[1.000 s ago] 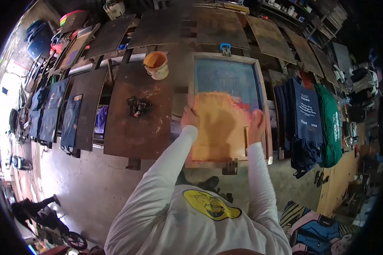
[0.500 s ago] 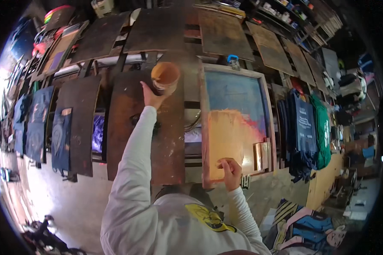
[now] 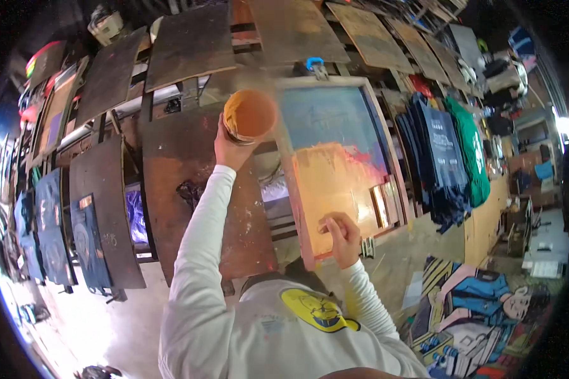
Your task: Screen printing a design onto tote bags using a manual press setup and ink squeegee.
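My left hand (image 3: pixel 232 148) is wrapped round the side of an orange-stained tub (image 3: pixel 254 119), held up above a dark board (image 3: pixel 183 142). The tub's wide mouth faces me, and orange coats its inside. To the right lies a screen-printing frame (image 3: pixel 287 174) with blue mesh (image 3: pixel 325 120) at its far part and orange ink (image 3: pixel 327 177) over the near part. My right hand (image 3: pixel 341 239) hovers over the frame's near edge with its fingers curled into a pinch. Whether anything small is between those fingertips, I cannot make out. A squeegee-like bar (image 3: pixel 384 205) rests inside the frame's right side.
A blue clamp (image 3: pixel 316 66) sits at the frame's far edge. Folded dark shirts (image 3: pixel 442 148) and a green one (image 3: pixel 469 151) hang to the right. More boards (image 3: pixel 189 47) stand in rows beyond, and printed dark garments (image 3: pixel 90 240) lie at left.
My view has turned and shifted. My left hand's thumb, stretched out before, now lies along the tub, whose mouth is tipped more toward me. The right hand keeps its pinch over the frame.
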Available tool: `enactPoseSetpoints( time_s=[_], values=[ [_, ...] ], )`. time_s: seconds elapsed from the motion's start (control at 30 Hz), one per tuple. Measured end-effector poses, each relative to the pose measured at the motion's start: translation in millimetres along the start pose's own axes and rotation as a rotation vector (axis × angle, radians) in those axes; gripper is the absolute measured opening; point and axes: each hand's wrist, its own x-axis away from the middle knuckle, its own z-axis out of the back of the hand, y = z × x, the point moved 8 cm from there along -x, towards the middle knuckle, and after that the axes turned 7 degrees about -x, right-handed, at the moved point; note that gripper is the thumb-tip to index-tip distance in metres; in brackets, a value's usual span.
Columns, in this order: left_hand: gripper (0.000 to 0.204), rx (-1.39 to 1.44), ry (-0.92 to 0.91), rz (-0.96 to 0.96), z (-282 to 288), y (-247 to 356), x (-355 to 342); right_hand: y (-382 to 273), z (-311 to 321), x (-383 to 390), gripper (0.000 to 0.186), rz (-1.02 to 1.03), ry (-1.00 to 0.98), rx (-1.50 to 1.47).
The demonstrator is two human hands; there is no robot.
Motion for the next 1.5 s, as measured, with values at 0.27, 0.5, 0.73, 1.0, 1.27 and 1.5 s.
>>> enactPoseSetpoints(
  time_s=[0.27, 0.5, 0.73, 1.0, 1.27, 1.5],
  values=[
    [0.125, -0.153, -0.329, -0.381, -90.1, 139.1, 108.2, -100.1, 14.0, 18.8, 0.056, 0.253, -0.128, 0.222],
    [0.114, -0.242, -0.469, -0.656, -210.6, 237.6, 193.2, -135.5, 139.4, 41.2, 0.043, 0.491, 0.088, 0.274],
    [0.108, -0.253, -0.457, -0.760, -308.6, 314.1, 256.7, -157.5, 301.2, 65.2, 0.018, 0.632, 0.308, 0.251],
    [0.121, -0.456, -0.447, -0.827, -356.6, 350.6, 288.4, -182.1, 367.8, 57.6, 0.018, 0.812, 0.118, 0.674],
    [0.117, -0.503, -0.546, -0.721, -360.7, 351.2, 274.6, -187.8, 414.7, 63.1, 0.009, 0.858, 0.167, 0.703],
    [0.123, -0.474, -0.556, -0.958, -393.9, 371.7, 278.1, -167.1, 437.4, 68.2, 0.022, 0.850, 0.247, 0.781]
  ],
)
